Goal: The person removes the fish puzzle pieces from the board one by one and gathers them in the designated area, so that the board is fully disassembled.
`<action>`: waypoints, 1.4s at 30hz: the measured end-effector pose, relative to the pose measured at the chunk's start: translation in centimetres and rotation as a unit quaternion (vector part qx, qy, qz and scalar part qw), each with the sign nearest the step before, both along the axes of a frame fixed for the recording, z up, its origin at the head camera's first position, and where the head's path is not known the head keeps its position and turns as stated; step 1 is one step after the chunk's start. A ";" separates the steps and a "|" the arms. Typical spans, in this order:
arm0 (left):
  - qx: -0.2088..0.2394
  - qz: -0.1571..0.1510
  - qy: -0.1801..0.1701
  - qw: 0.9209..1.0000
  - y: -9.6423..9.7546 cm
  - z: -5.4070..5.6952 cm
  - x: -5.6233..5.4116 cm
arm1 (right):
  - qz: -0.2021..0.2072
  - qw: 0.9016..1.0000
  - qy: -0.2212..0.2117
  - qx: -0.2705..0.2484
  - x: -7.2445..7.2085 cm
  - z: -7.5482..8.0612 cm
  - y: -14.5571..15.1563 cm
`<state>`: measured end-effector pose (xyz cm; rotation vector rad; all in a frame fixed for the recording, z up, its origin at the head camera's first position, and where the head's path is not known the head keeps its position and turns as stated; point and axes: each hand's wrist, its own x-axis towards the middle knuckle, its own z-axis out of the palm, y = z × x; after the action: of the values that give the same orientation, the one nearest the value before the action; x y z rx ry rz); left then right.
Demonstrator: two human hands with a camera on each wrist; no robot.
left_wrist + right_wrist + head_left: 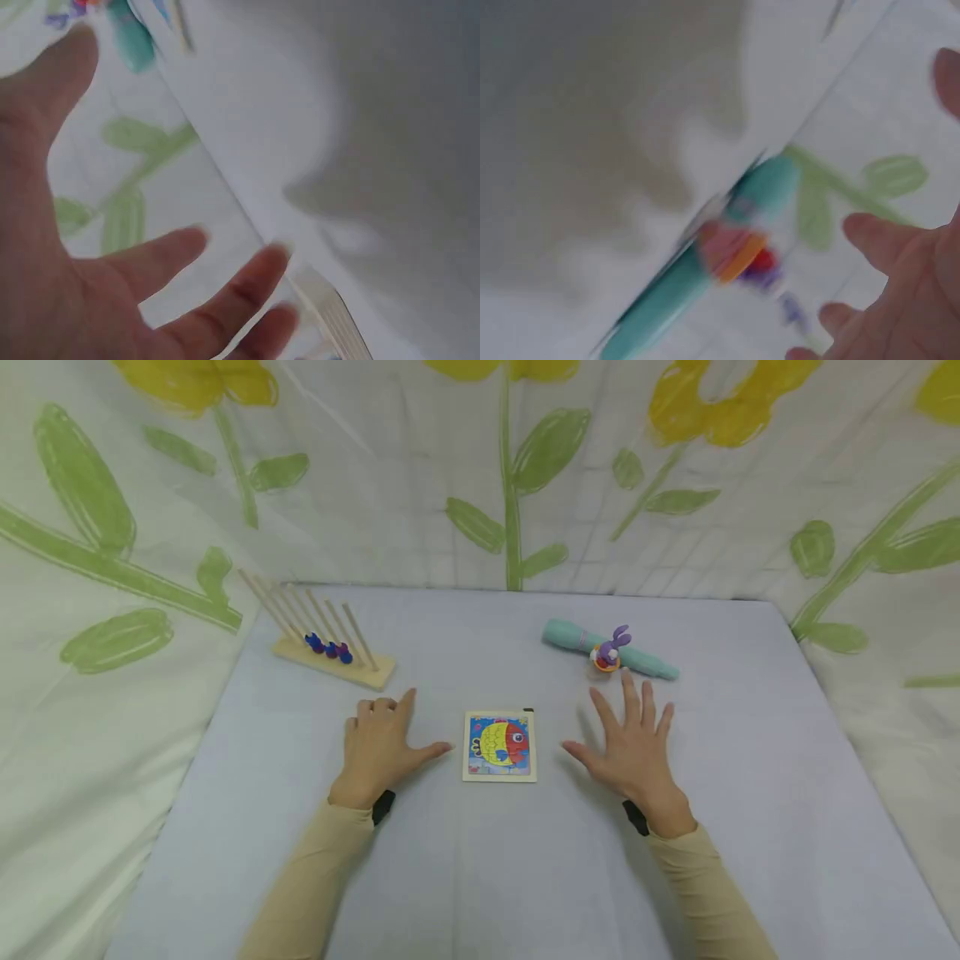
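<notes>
Between the two hands lies a square picture puzzle (499, 746) of a yellow and red fish in a pale wooden frame. The left hand (381, 745) is to its left with fingers spread, its thumb pointing toward the puzzle frame; nothing is held. On the other side the right hand (632, 747) has its fingers fanned out and holds nothing. Just beyond its fingertips are a purple rabbit figure (611, 650) on an orange-rimmed base and a teal tube-shaped item (567, 636) lying behind it. In the right wrist view, this teal item (660, 307) and the rabbit appear blurred.
At the back left stands a wooden base (333, 665) with several upright sticks, small blue and purple pieces sitting among them. A small dark tab (528, 710) shows at the puzzle's upper right corner. Behind the white table (480, 877) hangs a flower-painted curtain (375, 485).
</notes>
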<state>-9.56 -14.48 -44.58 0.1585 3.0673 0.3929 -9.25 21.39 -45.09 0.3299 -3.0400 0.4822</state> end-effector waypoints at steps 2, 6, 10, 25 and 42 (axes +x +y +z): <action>-0.001 -0.039 -0.020 0.999 1.0 0.2 -0.1 | 0.036 0.999 -0.005 -0.011 -0.1 0.5 -1.7; 0.014 -0.081 -0.073 0.994 2.9 0.5 -0.9 | 0.128 0.990 -0.049 -0.028 -1.4 1.2 -5.3; 0.037 -0.081 -0.106 0.990 4.4 0.1 -1.8 | 0.191 0.976 -0.104 -0.010 -2.8 1.4 -7.9; 0.032 -0.084 -0.120 0.989 5.8 -0.8 -1.1 | 0.209 0.954 -0.203 -0.064 -4.0 1.0 -10.0; 0.005 -0.077 -0.134 0.988 7.4 -0.9 -1.1 | 0.112 0.962 -0.223 -0.109 -4.7 1.1 -10.9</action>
<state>-10.66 -7.12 -45.46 0.3134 2.7658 0.3867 -13.94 10.46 -43.99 0.6366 -3.3379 1.0259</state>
